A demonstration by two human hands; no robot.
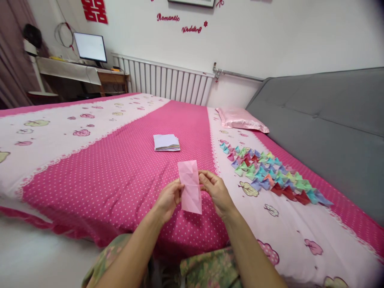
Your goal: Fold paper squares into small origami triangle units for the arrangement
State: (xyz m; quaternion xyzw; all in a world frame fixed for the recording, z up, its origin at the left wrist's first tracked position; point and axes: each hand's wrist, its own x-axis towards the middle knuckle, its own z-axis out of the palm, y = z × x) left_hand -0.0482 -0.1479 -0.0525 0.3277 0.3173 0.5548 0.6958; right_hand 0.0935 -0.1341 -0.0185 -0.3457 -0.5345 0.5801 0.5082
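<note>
A bed is spread out under and ahead of both hands, covered by a bedspread (120, 168) with a hot-pink polka-dot band down the middle and pale panels printed with apples on either side. Beyond the hands a small stack of paper (167, 142) is laid flat on the pink band, well apart from them. To the right of the right hand, rows of folded paper pieces (270, 172) in blue, green, pink and red are lined up on the pale panel. Further off, a pink satin pillow (241, 119) is set against a grey padded headboard (330, 120). A white radiator (165, 82) is seen along the far wall, and a lit monitor (90, 47) on a desk (69, 70) far off to the left.

The near edge of the bed is met just below the wrists, and pale floor (30, 256) is shown to the lower left. Bare bedspread is left all around the left hand and ahead, up to the stack.

A creased pink paper sheet (189, 186) is held upright between the hands, just above the bedspread. Its left edge is pinched by the left hand (169, 200), fingers curled behind it; its right edge is gripped by the right hand (216, 192), thumb in front. Both forearms are angled inward from below.
</note>
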